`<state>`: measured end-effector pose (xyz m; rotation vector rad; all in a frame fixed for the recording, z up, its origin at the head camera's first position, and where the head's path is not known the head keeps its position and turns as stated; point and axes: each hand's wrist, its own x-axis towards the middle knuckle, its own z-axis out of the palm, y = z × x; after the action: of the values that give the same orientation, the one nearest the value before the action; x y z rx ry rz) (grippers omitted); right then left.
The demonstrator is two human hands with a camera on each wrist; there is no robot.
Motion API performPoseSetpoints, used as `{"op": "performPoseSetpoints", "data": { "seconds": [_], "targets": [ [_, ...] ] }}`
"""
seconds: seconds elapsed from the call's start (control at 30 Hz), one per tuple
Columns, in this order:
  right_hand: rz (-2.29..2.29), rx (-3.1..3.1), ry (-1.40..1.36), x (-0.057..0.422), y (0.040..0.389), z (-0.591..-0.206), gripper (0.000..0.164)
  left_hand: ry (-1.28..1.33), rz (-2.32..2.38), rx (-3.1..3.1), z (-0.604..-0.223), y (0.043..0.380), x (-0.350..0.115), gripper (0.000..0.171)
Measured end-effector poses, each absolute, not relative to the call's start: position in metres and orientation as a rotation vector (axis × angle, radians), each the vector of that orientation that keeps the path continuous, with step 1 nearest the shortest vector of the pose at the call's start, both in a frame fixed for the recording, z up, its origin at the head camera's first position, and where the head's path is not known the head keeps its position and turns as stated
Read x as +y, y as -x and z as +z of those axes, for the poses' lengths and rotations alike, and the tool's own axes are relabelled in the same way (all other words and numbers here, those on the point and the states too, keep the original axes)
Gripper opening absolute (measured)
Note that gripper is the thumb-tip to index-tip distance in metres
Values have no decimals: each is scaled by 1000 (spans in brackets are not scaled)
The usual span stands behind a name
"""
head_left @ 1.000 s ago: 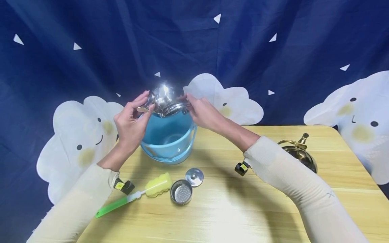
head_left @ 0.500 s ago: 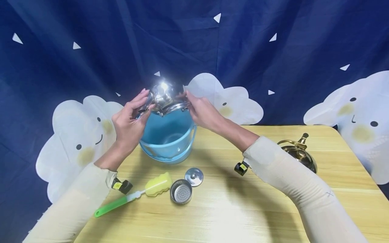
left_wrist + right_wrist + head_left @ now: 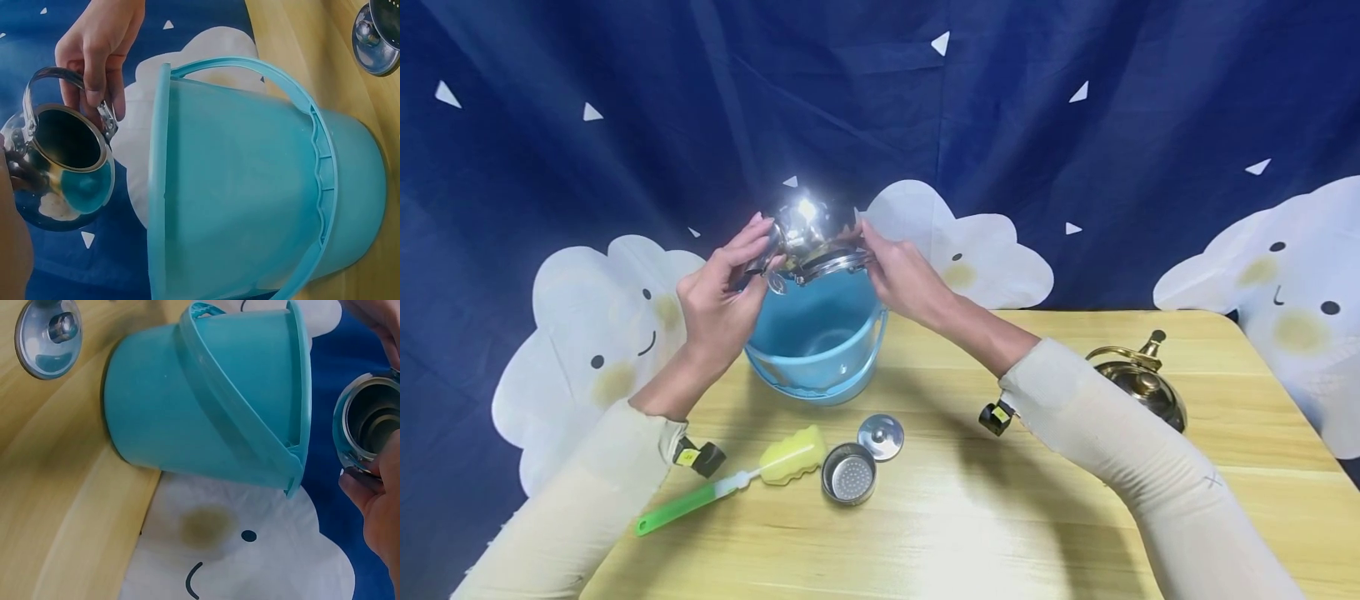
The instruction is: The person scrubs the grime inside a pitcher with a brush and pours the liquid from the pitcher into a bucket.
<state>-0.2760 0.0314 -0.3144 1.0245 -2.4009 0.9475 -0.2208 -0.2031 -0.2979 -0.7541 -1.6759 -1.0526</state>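
A shiny silver kettle [image 3: 808,229] is held up above the light blue bucket [image 3: 808,371], tipped over with its round opening turned downward. My left hand [image 3: 718,296] grips it at the left, around the spout side, with a small clear glint showing just below the thumb. On the other side, my right hand [image 3: 906,275] holds the hoop handle, as the left wrist view shows with the fingers curled round the metal handle [image 3: 53,74]. The lid is off the kettle, and its dark inside [image 3: 375,419] shows in the right wrist view.
In front of the bucket lie a yellow sponge brush [image 3: 793,456] with a green handle [image 3: 676,510], a perforated metal strainer cup [image 3: 848,473] and a round silver lid [image 3: 881,437]. A gold-coloured kettle [image 3: 1142,383] stands on the right of the wooden table [image 3: 985,517].
The kettle stays above the bucket, rising very slightly. My left hand has shifted a little left, and a clear glint now shows under its thumb where a gold-toned oval showed before.
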Motion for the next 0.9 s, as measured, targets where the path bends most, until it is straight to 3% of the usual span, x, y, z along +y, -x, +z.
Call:
{"op": "performPoseSetpoints", "data": {
  "seconds": [0.9],
  "targets": [
    [985, -2303, -1031, 25, 277, -323, 58, 842, -879, -1640, -293, 220, -207, 19]
  ]
}}
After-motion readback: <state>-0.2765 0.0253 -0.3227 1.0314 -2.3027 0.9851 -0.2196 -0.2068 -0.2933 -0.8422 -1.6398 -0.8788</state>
